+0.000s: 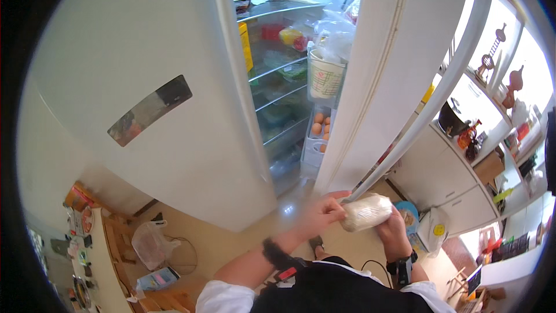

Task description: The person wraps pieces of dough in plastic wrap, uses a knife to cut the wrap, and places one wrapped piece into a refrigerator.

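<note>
A whitish bundle in clear plastic wrap rests in my right hand, whose fingers curl around its right end and underside. My left hand is at the bundle's left end, with bent fingertips against or very close to it. One left finger stretches toward the lower edge of the fridge door; whether it touches is unclear. Both hands are in front of an open refrigerator door. Inside, the glass shelves carry wrapped food, and the door bins hold a paper cup and several brown eggs.
Left of the opening stands a closed white fridge door. On the floor sit a white plastic bag, a blue package and a blue basin. White cabinets with a dark pot line the right side.
</note>
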Motion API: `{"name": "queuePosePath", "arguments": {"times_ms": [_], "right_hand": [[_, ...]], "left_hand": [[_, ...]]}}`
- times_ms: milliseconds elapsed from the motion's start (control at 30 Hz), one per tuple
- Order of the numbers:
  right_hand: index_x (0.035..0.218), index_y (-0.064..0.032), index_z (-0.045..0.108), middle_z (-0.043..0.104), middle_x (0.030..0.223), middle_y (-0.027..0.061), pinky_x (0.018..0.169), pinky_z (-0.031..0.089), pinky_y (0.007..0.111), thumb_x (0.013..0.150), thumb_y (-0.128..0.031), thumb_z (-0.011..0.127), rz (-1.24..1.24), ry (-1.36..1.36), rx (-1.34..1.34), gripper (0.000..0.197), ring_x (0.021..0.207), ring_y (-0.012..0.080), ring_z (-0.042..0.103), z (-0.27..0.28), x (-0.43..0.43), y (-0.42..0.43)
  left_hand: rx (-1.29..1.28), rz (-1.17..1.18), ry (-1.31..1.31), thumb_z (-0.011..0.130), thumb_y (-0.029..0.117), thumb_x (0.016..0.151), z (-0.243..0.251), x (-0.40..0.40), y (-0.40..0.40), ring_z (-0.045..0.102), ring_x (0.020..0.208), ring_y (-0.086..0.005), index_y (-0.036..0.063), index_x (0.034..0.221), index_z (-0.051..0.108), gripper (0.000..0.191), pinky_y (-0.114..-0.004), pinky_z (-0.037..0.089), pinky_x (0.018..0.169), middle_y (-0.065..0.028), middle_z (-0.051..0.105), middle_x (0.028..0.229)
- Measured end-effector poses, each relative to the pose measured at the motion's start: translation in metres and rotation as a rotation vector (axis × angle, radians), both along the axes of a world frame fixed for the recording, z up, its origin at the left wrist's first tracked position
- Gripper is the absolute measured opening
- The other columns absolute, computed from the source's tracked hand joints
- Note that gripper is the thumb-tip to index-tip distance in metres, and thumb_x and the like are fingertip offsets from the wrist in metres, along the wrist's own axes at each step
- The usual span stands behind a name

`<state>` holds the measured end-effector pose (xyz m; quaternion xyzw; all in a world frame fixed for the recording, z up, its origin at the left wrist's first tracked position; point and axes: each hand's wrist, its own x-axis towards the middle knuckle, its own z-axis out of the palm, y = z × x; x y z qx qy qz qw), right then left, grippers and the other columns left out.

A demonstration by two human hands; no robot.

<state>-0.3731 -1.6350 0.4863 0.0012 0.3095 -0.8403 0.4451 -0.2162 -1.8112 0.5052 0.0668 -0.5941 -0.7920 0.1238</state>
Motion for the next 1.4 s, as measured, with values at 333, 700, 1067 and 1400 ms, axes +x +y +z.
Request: {"name": "queuePosePath", "arguments": {"times_ms": [333, 700, 1067, 1400], "right_hand": [[0.108, 0.0059, 0.055, 0.060, 0.110, 0.0162, 0.094, 0.046, 0.038, 0.095, -0.010, 0.044, 0.404, 0.196, 0.173, 0.024, 0.104, 0.0260, 0.058, -0.167, 0.018, -0.115], [0.092, -0.0041, 0.060, 0.062, 0.083, 0.0132, 0.072, 0.046, 0.040, 0.078, -0.024, 0.060, 0.207, 1.401, 0.024, 0.025, 0.080, 0.0322, 0.058, -0.145, -0.101, -0.326], [0.099, 0.0010, 0.059, 0.061, 0.087, 0.0090, 0.063, 0.046, 0.031, 0.083, -0.036, 0.060, 0.857, 0.917, 0.339, 0.040, 0.074, 0.0168, 0.057, -0.043, -0.161, -0.507], [0.115, 0.0001, 0.053, 0.056, 0.115, 0.0170, 0.089, 0.043, 0.037, 0.082, -0.033, 0.060, 0.891, 1.364, -0.054, 0.047, 0.107, 0.0293, 0.053, -0.050, -0.122, -0.655]], "left_hand": [[0.060, 0.343, -0.534, 0.059, 0.011, 0.087, -0.065, 0.090, -0.041, 0.058, 0.092, -0.0178, 0.0008, 0.084, 0.059, 0.011, -0.032, 0.047, 0.086, -0.0105, 0.061, 0.104], [0.191, 0.703, -0.292, 0.051, 0.020, 0.094, -0.035, -0.020, -0.082, 0.056, 0.091, -0.0162, -0.0012, 0.102, 0.050, 0.022, -0.029, 0.048, 0.079, -0.0070, 0.057, 0.095], [0.461, 1.247, -0.103, 0.052, 0.020, 0.094, -0.059, -0.165, -0.229, 0.054, 0.086, -0.0131, 0.0005, 0.105, 0.053, 0.023, -0.027, 0.046, 0.077, -0.0050, 0.057, 0.093], [0.337, 1.721, 0.108, 0.045, 0.023, 0.094, -0.077, -0.188, -0.341, 0.053, 0.087, -0.0143, -0.0007, 0.100, 0.055, 0.026, -0.029, 0.044, 0.078, -0.0055, 0.056, 0.093]]}}
